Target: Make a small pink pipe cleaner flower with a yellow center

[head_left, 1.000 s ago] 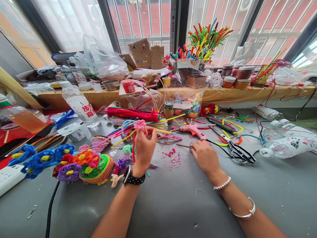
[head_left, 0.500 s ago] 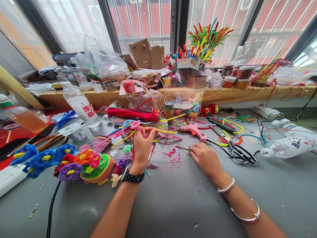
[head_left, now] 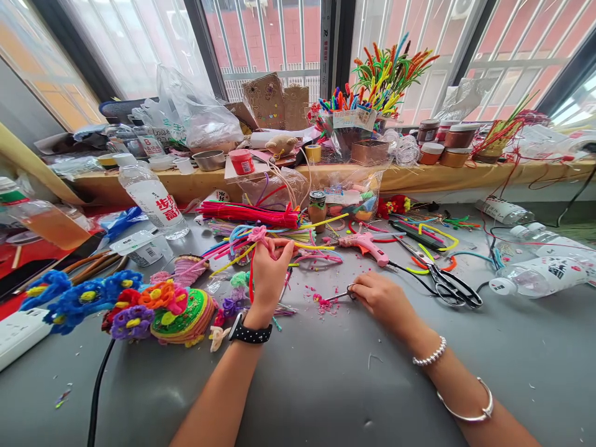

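Note:
My left hand point(head_left: 270, 273) pinches a small pink fuzzy flower point(head_left: 257, 234) between its fingertips, raised above the grey table. Small silver scissors point(head_left: 342, 295) are in my right hand point(head_left: 379, 298), whose fingers are closed at the handles. The blades point left and lie low over pink fuzz clippings point(head_left: 321, 303) on the table. Left of my left hand sit a green round fuzzy piece point(head_left: 179, 316) and blue fuzzy flowers point(head_left: 77, 304). A bundle of red and pink pipe cleaners point(head_left: 251, 214) lies behind my left hand.
A pink glue gun point(head_left: 365, 245) lies beyond my right hand. Large black-handled scissors point(head_left: 449, 285) and plastic bottles point(head_left: 540, 276) are to the right. At the left stand a water bottle point(head_left: 153, 195) and a white power strip point(head_left: 23, 335). Jars point(head_left: 459, 136) line the sill.
The scissors in my right hand have swung downward, with their tips now at the pink clippings. My right hand has shifted slightly. My left hand with the pink flower has barely moved.

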Tool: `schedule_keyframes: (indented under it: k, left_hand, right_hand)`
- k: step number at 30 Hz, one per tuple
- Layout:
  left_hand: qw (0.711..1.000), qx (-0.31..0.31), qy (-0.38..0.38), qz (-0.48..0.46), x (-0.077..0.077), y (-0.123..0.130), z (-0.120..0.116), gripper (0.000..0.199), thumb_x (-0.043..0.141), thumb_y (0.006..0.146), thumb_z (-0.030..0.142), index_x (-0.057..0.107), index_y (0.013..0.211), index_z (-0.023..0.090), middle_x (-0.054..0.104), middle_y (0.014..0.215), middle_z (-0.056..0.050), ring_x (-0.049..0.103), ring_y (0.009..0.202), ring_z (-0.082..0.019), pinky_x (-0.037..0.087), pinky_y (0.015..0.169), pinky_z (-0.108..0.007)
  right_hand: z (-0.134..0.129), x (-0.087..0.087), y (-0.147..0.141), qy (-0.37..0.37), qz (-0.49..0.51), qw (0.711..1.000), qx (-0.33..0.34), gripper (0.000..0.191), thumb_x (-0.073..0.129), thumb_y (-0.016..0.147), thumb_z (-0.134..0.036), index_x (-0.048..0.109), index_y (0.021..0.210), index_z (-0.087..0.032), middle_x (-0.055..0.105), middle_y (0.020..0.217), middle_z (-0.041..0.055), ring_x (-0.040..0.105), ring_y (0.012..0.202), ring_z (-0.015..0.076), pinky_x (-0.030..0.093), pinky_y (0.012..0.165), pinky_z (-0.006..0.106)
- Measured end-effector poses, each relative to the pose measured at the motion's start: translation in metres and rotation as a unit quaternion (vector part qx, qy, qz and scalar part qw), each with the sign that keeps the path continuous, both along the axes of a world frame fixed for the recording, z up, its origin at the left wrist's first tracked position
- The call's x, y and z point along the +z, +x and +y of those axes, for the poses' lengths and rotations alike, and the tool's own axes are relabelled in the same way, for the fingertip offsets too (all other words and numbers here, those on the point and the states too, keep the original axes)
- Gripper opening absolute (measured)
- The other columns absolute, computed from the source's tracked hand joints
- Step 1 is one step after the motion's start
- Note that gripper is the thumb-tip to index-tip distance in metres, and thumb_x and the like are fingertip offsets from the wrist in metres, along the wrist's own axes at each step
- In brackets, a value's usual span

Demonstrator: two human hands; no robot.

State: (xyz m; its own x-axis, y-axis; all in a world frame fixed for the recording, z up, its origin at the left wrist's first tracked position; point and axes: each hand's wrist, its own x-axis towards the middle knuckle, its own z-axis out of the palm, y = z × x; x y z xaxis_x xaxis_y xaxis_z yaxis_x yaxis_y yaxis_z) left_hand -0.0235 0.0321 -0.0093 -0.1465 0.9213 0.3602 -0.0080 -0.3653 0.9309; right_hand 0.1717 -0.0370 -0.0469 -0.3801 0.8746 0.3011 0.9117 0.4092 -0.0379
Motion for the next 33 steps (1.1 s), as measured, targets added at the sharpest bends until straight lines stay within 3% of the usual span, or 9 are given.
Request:
schedule_keyframes:
  k: [7, 14, 20, 27, 33]
  left_hand:
    - [1.000, 0.003, 0.006, 0.007, 0.000, 0.000, 0.000, 0.029, 0.056, 0.067, 0.022, 0.027, 0.065, 0.021, 0.056, 0.071, 0.003, 0.060, 0.060, -0.011, 0.052, 0.063, -0.030]
    - [0.999, 0.009, 0.008, 0.034, -0.002, -0.001, 0.000, 0.029, 0.055, 0.068, 0.024, 0.026, 0.064, 0.021, 0.056, 0.071, 0.003, 0.060, 0.063, -0.012, 0.052, 0.063, -0.030]
    - [0.999, 0.007, 0.008, 0.048, -0.002, 0.000, 0.001, 0.029, 0.055, 0.068, 0.025, 0.027, 0.064, 0.021, 0.057, 0.072, 0.002, 0.061, 0.064, -0.012, 0.052, 0.062, -0.030]
    - [0.999, 0.005, 0.016, 0.047, -0.004, 0.000, 0.002, 0.028, 0.056, 0.068, 0.024, 0.028, 0.064, 0.021, 0.056, 0.072, 0.003, 0.060, 0.063, -0.012, 0.052, 0.062, -0.030]
    - [0.998, 0.006, 0.017, 0.058, -0.006, -0.001, 0.003, 0.029, 0.055, 0.068, 0.024, 0.027, 0.064, 0.021, 0.056, 0.072, 0.002, 0.059, 0.064, -0.012, 0.052, 0.063, -0.029]
  right_hand:
    - [0.001, -0.003, 0.008, 0.023, -0.016, 0.996, -0.089, 0.019, 0.046, 0.081, -0.012, 0.064, 0.082, -0.017, 0.061, 0.078, 0.0055, 0.053, 0.074, 0.0162, 0.036, 0.062, 0.025]
    - [-0.001, 0.001, 0.015, -0.022, -0.017, 1.000, -0.013, 0.018, 0.047, 0.081, -0.015, 0.064, 0.083, -0.019, 0.060, 0.078, 0.0035, 0.053, 0.072, 0.0148, 0.036, 0.062, 0.023]
    - [-0.001, -0.001, 0.018, 0.013, -0.022, 0.991, -0.129, 0.018, 0.046, 0.080, -0.011, 0.063, 0.079, -0.017, 0.060, 0.078, 0.0056, 0.053, 0.073, 0.0166, 0.036, 0.060, 0.025]
    - [-0.003, -0.002, 0.014, -0.051, -0.056, 0.994, -0.085, 0.022, 0.045, 0.078, -0.003, 0.061, 0.071, -0.016, 0.057, 0.076, 0.0045, 0.052, 0.069, 0.0140, 0.034, 0.056, 0.022]
    - [-0.005, -0.002, 0.013, -0.074, -0.018, 0.995, -0.057, 0.021, 0.044, 0.079, -0.005, 0.061, 0.076, -0.018, 0.058, 0.077, 0.0038, 0.053, 0.072, 0.0142, 0.035, 0.058, 0.021]
